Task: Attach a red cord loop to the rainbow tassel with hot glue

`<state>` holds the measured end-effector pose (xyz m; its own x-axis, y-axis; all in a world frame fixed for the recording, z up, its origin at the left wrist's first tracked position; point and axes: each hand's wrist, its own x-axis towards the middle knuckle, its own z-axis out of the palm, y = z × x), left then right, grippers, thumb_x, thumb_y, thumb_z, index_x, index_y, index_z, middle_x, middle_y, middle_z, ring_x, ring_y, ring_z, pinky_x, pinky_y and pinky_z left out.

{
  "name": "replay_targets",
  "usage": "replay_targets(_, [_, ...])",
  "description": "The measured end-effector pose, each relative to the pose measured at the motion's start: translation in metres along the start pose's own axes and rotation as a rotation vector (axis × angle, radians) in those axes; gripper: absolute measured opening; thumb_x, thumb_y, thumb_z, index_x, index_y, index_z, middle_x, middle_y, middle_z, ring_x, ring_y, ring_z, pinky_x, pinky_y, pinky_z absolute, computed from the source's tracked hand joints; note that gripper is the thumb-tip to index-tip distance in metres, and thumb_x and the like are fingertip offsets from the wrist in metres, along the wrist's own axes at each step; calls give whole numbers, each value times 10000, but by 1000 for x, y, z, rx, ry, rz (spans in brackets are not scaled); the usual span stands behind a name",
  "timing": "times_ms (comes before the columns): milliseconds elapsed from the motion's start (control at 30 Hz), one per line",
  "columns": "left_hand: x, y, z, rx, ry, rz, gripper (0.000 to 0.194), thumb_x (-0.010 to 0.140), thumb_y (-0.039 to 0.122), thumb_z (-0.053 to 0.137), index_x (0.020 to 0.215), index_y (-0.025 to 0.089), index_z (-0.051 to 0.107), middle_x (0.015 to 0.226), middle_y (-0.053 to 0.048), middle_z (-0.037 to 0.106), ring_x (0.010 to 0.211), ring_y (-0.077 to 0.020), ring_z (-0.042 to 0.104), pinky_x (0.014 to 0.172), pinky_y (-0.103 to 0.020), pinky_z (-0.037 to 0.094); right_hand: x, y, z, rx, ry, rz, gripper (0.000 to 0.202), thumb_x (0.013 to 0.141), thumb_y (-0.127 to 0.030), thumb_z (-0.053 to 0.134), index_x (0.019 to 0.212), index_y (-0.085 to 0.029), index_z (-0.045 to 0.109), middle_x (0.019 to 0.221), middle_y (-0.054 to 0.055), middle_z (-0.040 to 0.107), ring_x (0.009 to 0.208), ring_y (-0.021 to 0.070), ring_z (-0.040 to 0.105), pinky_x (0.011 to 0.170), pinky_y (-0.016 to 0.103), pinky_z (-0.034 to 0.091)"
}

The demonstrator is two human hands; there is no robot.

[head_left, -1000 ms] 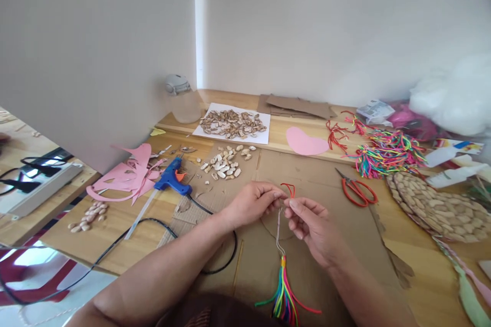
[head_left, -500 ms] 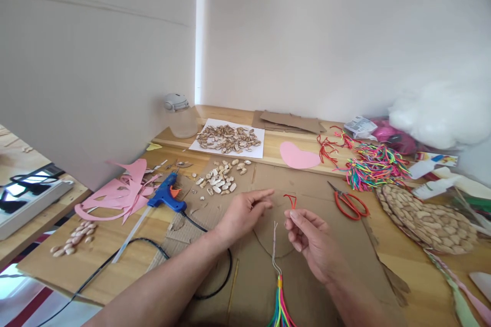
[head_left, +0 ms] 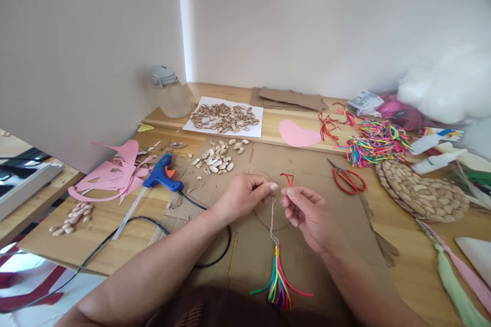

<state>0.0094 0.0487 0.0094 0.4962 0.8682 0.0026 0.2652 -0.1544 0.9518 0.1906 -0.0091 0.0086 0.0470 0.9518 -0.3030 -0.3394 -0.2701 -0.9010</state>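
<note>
Two bare hands meet over the brown cardboard sheet [head_left: 326, 173] on the wooden tabletop [head_left: 115, 235]: the left hand [head_left: 243, 195] has its grip pinched shut at thumb and forefinger, and the right hand [head_left: 307, 214] pinches closed on a small red cord loop [head_left: 287, 179] that pokes up just above its fingertips. Between them a pale thin string [head_left: 272, 219] runs down toward the person to a rainbow-coloured thread tassel [head_left: 279, 281], which lies on the cardboard near the bottom edge. Whether the left grip truly holds the string's top end is hard to tell, since the fingers cover it. The likely trouble is a slip: both cord and string are thin and held only at the fingertips, so a small tug from the tassel's weight could pull an end free or undo whatever join is forming. The blue hot-glue gun [head_left: 163, 178] lies to the left with its black cable [head_left: 215, 260] curling close under the left forearm, where an elbow could snag it. Red-handled scissors [head_left: 347, 179] sit just right of the hands. The join between loop and string is too small to make out, and the woven disc of pale shells [head_left: 422, 194] at far right is blurred.
</note>
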Motion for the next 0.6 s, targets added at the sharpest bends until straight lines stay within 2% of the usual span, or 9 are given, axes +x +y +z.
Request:
replay_targets(100, [-1, 3, 0, 3, -11, -8, 458, 961, 488, 514, 702, 154, 689, 586, 10, 619, 540, -93, 531, 587, -199, 429, 0, 2, -1, -13, -17, 2, 280, 721, -452, 848, 798, -195, 767, 682, 20, 665, 505, 87, 540, 406, 192, 324])
replay_targets(267, [0, -1, 0, -23, 7, 32, 303, 952, 345, 529, 1056, 159, 745, 818, -29, 725, 681, -111, 609, 668, -204, 479, 0, 3, -1, -15, -54, 18, 264, 738, -442, 841, 798, -195, 772, 678, 11, 662, 499, 75, 547, 394, 175, 326])
replay_targets(333, [1, -2, 1, -46, -5, 14, 312, 944, 386, 554, 1009, 156, 754, 785, -26, 723, 648, -104, 599, 646, -200, 475, 0, 3, 0, -12, -60, 13, 268, 736, -447, 842, 789, -194, 771, 673, 9, 661, 493, 71, 549, 388, 169, 326])
replay_targets(400, [1, -2, 0, -53, -26, -27, 420, 949, 486, 537, 833, 141, 748, 677, -20, 689, 580, -97, 574, 597, -199, 459, 0, 3, 1, -9, -61, 7, 266, 735, -446, 843, 786, -195, 772, 672, 6, 662, 489, 68, 551, 384, 164, 329])
replay_targets(467, [1, -1, 0, -42, -23, -65, 507, 955, 538, 502, 742, 136, 725, 601, -17, 653, 540, -99, 562, 571, -205, 452, 0, 3, 1, -8, -66, 2, 256, 733, -437, 846, 776, -195, 772, 670, 4, 663, 488, 65, 551, 382, 160, 330])
replay_targets(533, [1, -1, 0, -19, -20, -53, 440, 946, 481, 530, 762, 139, 736, 645, -25, 679, 586, -108, 588, 599, -210, 463, 0, 3, 1, -12, -71, 3, 243, 731, -425, 849, 768, -198, 772, 669, 4, 667, 489, 64, 555, 383, 158, 333])
replay_targets(600, [2, -2, 0, -34, -27, -1, 281, 913, 367, 586, 869, 152, 762, 752, -29, 720, 654, -112, 607, 632, -207, 469, 0, 3, 1, -15, -76, 7, 229, 734, -419, 848, 767, -205, 772, 669, 3, 672, 490, 65, 560, 383, 156, 334])
